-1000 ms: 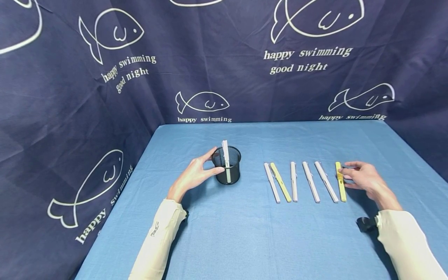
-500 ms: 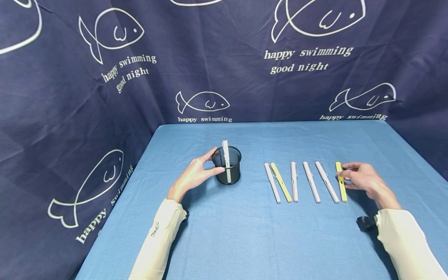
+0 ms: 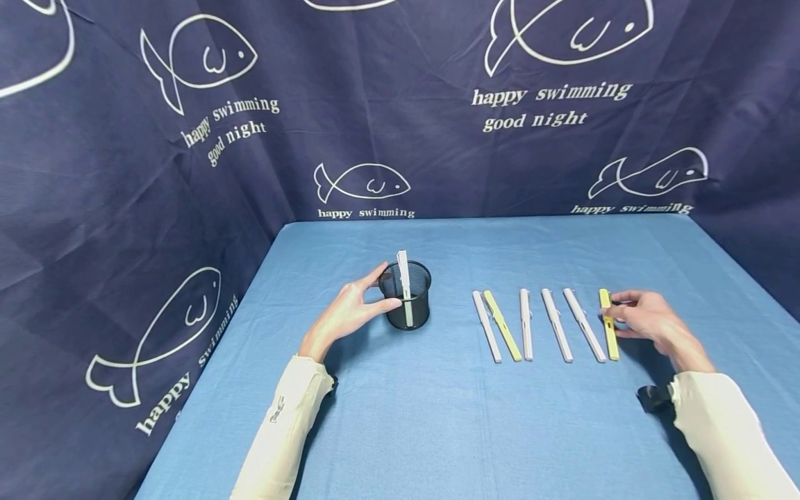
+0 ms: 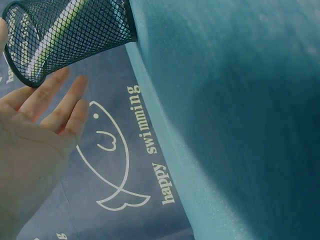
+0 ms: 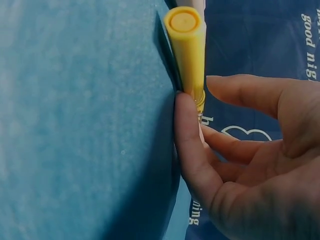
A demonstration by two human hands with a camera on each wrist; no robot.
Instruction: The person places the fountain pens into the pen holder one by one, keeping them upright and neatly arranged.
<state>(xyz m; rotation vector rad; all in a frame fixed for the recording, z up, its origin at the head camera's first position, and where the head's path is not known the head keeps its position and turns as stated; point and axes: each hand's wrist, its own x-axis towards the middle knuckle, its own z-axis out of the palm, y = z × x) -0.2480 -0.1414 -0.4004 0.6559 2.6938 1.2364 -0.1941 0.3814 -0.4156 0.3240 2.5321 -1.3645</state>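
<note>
In the head view my left hand (image 3: 350,309) holds the black mesh pen cup (image 3: 417,312) by its rim, thumb in front and forefinger behind. The cup stands upright with one white pen (image 3: 403,274) leaning inside it; the left wrist view shows the pen through the mesh (image 4: 100,30). On the right, my right hand (image 3: 653,323) pinches a yellow pen (image 3: 610,340), which lies on the cloth as the rightmost of the row. In the right wrist view its round end (image 5: 183,22) points at the camera, with fingertips (image 5: 186,107) against its side.
Left of the held pen lie several more capped pens: white pens (image 3: 584,326) and another yellow pen (image 3: 503,326) close beside a white pen (image 3: 486,326). Blue cloth (image 3: 431,417) covers the table. Dark fish-print curtains (image 3: 437,139) hang behind and at the sides.
My right fingers have closed slightly onto the yellow pen over the last second. The left hand and pen cup have stayed put.
</note>
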